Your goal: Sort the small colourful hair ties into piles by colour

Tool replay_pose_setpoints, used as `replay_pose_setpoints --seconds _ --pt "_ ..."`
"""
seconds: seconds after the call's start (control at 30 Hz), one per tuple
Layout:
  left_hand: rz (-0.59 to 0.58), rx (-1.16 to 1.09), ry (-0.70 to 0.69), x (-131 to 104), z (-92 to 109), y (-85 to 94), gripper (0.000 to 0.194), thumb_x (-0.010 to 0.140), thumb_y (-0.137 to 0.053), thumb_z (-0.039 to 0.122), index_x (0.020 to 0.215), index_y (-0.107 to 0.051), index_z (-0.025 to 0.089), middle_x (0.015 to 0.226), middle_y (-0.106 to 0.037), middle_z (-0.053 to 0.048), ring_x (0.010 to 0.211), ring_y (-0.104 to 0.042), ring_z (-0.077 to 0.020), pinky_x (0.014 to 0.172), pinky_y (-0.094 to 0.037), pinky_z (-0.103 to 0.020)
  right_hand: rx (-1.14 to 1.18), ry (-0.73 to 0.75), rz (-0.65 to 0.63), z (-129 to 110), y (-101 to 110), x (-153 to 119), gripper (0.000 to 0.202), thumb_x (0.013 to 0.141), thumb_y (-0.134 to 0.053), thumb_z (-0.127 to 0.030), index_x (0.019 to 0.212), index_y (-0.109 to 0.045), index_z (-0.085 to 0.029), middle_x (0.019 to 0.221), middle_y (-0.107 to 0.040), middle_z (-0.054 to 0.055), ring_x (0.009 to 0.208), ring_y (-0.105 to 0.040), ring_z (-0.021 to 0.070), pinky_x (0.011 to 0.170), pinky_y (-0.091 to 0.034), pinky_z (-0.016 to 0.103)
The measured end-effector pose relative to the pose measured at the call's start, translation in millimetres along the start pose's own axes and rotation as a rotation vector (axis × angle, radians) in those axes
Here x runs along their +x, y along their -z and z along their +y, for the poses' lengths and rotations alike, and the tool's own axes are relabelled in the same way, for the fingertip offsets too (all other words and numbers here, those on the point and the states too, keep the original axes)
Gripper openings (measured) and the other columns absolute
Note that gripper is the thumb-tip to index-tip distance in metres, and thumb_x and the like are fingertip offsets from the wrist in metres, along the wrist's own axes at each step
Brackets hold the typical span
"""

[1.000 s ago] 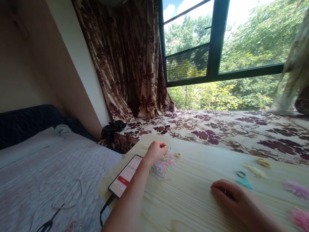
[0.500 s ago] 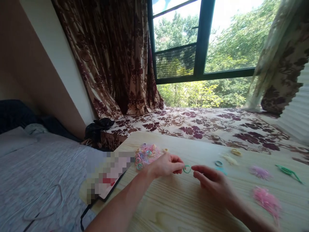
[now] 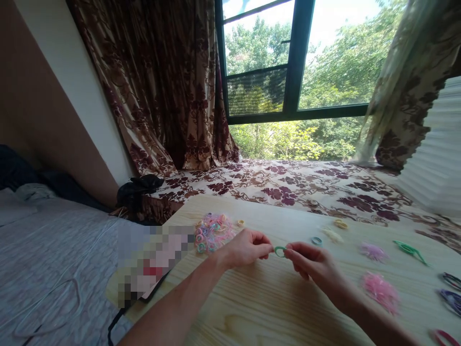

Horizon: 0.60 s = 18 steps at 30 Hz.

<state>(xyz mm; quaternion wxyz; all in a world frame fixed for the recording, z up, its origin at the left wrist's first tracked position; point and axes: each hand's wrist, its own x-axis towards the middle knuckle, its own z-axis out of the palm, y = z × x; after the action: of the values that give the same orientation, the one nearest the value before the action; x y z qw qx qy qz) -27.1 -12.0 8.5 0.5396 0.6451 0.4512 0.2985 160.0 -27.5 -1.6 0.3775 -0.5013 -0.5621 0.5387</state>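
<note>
A small green hair tie (image 3: 279,252) is held above the wooden table (image 3: 248,307), between both hands. The fingertips of my left hand (image 3: 248,247) pinch its left side. On its other side, my right hand (image 3: 312,259) pinches it between thumb and forefinger. Beyond my left wrist lies a mixed pile of coloured hair ties (image 3: 216,230), with one yellow hair tie (image 3: 240,223) just beside it. A teal hair tie (image 3: 316,240) rests behind my right hand.
To the right lie a cream bunch (image 3: 332,235), yellow ties (image 3: 340,224), a lilac bunch (image 3: 372,251), a pink bunch (image 3: 381,292) and green ties (image 3: 410,252). Dark bands (image 3: 450,298) sit at the right edge. A blurred-out flat object (image 3: 158,269) is on the left, beside a bed (image 3: 54,259).
My right hand has closed the gap and now grips the right side of the green hair tie. The view has shifted a little to the right, bringing dark bands into sight.
</note>
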Motion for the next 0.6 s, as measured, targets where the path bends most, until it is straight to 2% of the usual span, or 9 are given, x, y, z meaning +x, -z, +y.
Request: replay_pose_setpoints --seconds 0.17,0.3,0.4,0.5,0.6 --pt "0.037 -0.017 -0.066 -1.2 2.4 -3.2 0.023 0.069 -0.062 0.031 0.078 -0.065 0.011 0.067 -0.058 -0.001 0.061 -0.048 -0.0084 0.056 -0.036 -0.02 0.016 0.001 0.011 0.2 2.0 1.3 0.037 0.058 -0.069 -0.05 0.07 -0.065 -0.015 0.044 -0.048 -0.006 0.041 -0.035 0.0053 0.04 -0.024 0.019" --pt "0.101 0.047 -0.111 -1.4 3.9 -8.9 0.022 0.071 -0.06 0.03 0.079 -0.066 0.01 0.069 -0.062 -0.002 0.062 -0.05 -0.0094 0.057 -0.038 -0.02 -0.01 0.033 -0.001 4.2 0.5 3.3 0.038 0.059 -0.067 -0.052 0.07 -0.065 -0.015 0.045 -0.048 -0.005 0.041 -0.037 0.006 0.039 -0.026 0.019" --pt "0.165 0.126 -0.164 -1.8 4.9 -11.7 0.024 0.074 -0.057 0.031 0.085 -0.067 0.012 0.075 -0.064 -0.004 0.068 -0.053 -0.0115 0.064 -0.041 -0.022 -0.069 0.064 0.026 0.8 7.4 5.5 0.037 0.061 -0.066 -0.05 0.073 -0.066 -0.016 0.046 -0.049 -0.005 0.041 -0.037 0.0061 0.039 -0.027 0.019" --pt "0.245 0.246 -0.215 -2.8 5.2 -11.6 0.023 0.076 -0.054 0.03 0.084 -0.067 0.012 0.079 -0.065 -0.005 0.075 -0.056 -0.0138 0.068 -0.043 -0.023 -0.214 0.122 0.042 -11.9 32.2 8.4 0.032 0.063 -0.064 -0.047 0.072 -0.068 -0.016 0.048 -0.051 -0.004 0.042 -0.038 0.0067 0.04 -0.029 0.02" --pt "0.273 0.321 -0.216 -2.0 2.4 -8.8 0.022 0.076 -0.051 0.029 0.081 -0.066 0.014 0.08 -0.066 -0.005 0.078 -0.057 -0.0152 0.07 -0.044 -0.023 -0.397 0.15 0.089 -27.4 77.0 9.8 0.03 0.062 -0.063 -0.045 0.069 -0.07 -0.017 0.049 -0.055 -0.002 0.045 -0.042 0.0084 0.042 -0.032 0.021"
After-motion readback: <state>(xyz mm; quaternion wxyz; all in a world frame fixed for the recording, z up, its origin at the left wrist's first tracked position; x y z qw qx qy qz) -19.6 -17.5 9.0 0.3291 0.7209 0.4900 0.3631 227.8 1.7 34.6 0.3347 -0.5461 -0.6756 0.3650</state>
